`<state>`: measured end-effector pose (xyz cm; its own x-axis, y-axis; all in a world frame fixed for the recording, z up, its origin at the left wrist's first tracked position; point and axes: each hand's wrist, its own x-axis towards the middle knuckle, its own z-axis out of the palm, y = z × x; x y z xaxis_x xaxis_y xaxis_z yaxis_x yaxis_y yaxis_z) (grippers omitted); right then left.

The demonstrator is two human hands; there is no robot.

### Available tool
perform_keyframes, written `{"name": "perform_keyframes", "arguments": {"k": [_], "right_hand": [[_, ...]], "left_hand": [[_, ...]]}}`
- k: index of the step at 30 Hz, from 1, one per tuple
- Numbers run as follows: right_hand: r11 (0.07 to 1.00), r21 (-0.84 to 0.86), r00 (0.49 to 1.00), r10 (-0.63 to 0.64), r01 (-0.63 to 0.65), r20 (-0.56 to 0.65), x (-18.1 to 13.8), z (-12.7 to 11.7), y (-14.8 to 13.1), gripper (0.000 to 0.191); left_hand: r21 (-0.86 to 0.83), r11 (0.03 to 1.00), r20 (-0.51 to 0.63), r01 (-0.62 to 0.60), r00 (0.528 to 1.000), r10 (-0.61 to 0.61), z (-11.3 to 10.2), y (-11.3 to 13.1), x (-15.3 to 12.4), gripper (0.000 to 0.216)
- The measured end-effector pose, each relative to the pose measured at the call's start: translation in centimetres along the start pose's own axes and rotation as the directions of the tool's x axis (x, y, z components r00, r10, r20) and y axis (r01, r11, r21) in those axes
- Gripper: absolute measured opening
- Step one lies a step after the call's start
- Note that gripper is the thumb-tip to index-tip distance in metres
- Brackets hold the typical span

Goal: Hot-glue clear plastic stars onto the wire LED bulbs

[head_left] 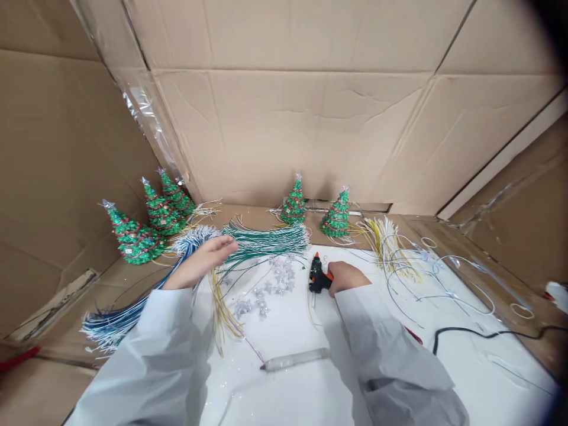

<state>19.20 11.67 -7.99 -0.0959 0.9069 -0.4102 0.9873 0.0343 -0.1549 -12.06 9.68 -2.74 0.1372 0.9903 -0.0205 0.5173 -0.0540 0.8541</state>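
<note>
My left hand [205, 259] reaches forward with fingers stretched out, its tips over the near end of a bundle of green wires [266, 241]; whether it touches them I cannot tell. Just left of it lies a bundle of blue wires [133, 313]. My right hand [346, 276] is closed around a black and orange glue gun [318, 274], nozzle pointing away from me, over the white work surface [293, 331]. Several small silver stars [273, 285] lie between my hands. Both arms wear pale sleeves.
Three green glitter trees [148, 228] stand at the left, two more [313, 210] at the back. Yellow wires [390, 248] and white wire loops [448, 284] lie at right. A clear glue stick [295, 359] lies near me. A black cable [488, 334] crosses right. Cardboard walls [293, 118] surround everything.
</note>
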Motion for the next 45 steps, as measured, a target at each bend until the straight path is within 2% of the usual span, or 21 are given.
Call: {"name": "perform_keyframes", "arguments": {"k": [1, 3, 5, 7, 8, 10, 12, 15, 19, 21, 22, 26, 27, 29, 31, 33, 38, 42, 45], "right_hand": [[1.000, 0.015, 1.000, -0.024, 0.024, -0.016, -0.3, -0.3, 0.2, 0.033], [0.996, 0.044, 0.997, -0.074, 0.076, -0.035, -1.1, -1.2, 0.7, 0.028], [0.986, 0.086, 0.988, -0.133, 0.140, -0.073, -2.3, -2.4, 1.3, 0.023], [0.947, 0.184, 0.959, -0.236, 0.263, -0.158, -3.9, -3.7, 1.9, 0.022], [0.900, 0.254, 0.928, -0.306, 0.354, -0.212, -4.8, -4.3, 2.2, 0.024], [0.765, 0.388, 0.857, -0.430, 0.513, -0.284, -6.5, -5.4, 2.6, 0.030], [0.652, 0.486, 0.813, -0.484, 0.581, -0.323, -7.8, -6.0, 2.9, 0.037], [0.521, 0.570, 0.771, -0.456, 0.636, -0.444, -8.6, -6.2, 3.5, 0.041], [0.221, 0.680, 0.704, -0.382, 0.699, -0.599, -8.4, -5.9, 3.6, 0.035], [0.120, 0.700, 0.693, -0.334, 0.704, -0.639, -8.2, -5.9, 3.0, 0.037], [0.122, 0.703, 0.701, -0.302, 0.701, -0.646, -8.1, -5.9, 2.5, 0.037], [0.265, 0.741, 0.783, -0.113, 0.617, -0.612, -7.8, -5.2, -0.9, 0.022], [0.260, 0.756, 0.793, -0.076, 0.601, -0.604, -7.7, -4.8, -2.1, 0.022], [0.210, 0.775, 0.802, -0.113, 0.596, -0.586, -7.7, -3.9, -4.3, 0.023], [0.160, 0.785, 0.797, -0.221, 0.598, -0.562, -7.9, -3.0, -6.2, 0.028], [0.116, 0.795, 0.789, -0.270, 0.596, -0.552, -8.0, -2.3, -7.4, 0.030], [0.064, 0.801, 0.794, -0.202, 0.595, -0.574, -8.2, -1.8, -7.3, 0.027], [0.073, 0.825, 0.813, -0.242, 0.560, -0.530, -8.2, -2.1, -6.3, 0.029], [0.095, 0.838, 0.816, -0.307, 0.537, -0.489, -8.5, -2.3, -6.1, 0.032]], "left_hand": [[0.172, 0.985, 0.009, -0.008, 1.000, 0.007, 1.1, -0.6, 0.7, 0.026], [0.524, 0.851, -0.040, 0.021, 0.999, 0.000, 3.4, -1.8, 1.9, 0.028], [0.591, 0.805, -0.081, 0.050, 0.997, -0.003, 5.3, -2.9, 2.7, 0.029], [0.623, 0.777, -0.109, 0.084, 0.994, -0.021, 6.7, -3.7, 3.0, 0.032], [0.636, 0.765, -0.118, 0.099, 0.992, -0.030, 7.1, -3.9, 3.0, 0.032], [0.655, 0.746, -0.130, 0.117, 0.991, -0.041, 7.5, -4.2, 2.9, 0.029], [0.660, 0.742, -0.134, 0.120, 0.990, -0.042, 7.5, -4.4, 2.9, 0.027], [0.637, 0.759, -0.159, 0.134, 0.986, -0.041, 7.1, -4.6, 3.0, 0.026], [0.536, 0.833, -0.201, 0.140, 0.979, -0.035, 6.3, -4.4, 3.4, 0.021], [0.447, 0.885, -0.216, 0.129, 0.976, -0.033, 5.9, -3.6, 3.3, 0.025], [0.396, 0.910, -0.224, 0.122, 0.974, -0.034, 5.7, -2.9, 3.0, 0.027], [0.147, 0.987, -0.239, 0.068, 0.971, -0.031, 5.8, 1.3, 0.5, 0.034], [-0.069, 0.997, -0.250, 0.018, 0.968, -0.035, 6.0, 2.5, -0.5, 0.034], [-0.315, 0.946, -0.291, -0.075, 0.957, -0.021, 6.8, 4.5, -2.4, 0.035], [-0.405, 0.904, -0.306, -0.134, 0.952, 0.004, 7.9, 5.9, -3.9, 0.037], [-0.426, 0.891, -0.297, -0.158, 0.955, 0.028, 8.8, 6.5, -4.9, 0.036], [-0.273, 0.942, -0.279, -0.193, 0.953, 0.114, 9.3, 6.9, -5.8, 0.033], [-0.059, 0.973, -0.095, -0.223, 0.972, 0.217, 8.0, 7.4, -5.9, 0.030], [0.002, 0.975, 0.050, -0.223, 0.974, 0.223, 7.2, 7.6, -6.0, 0.031]]}}
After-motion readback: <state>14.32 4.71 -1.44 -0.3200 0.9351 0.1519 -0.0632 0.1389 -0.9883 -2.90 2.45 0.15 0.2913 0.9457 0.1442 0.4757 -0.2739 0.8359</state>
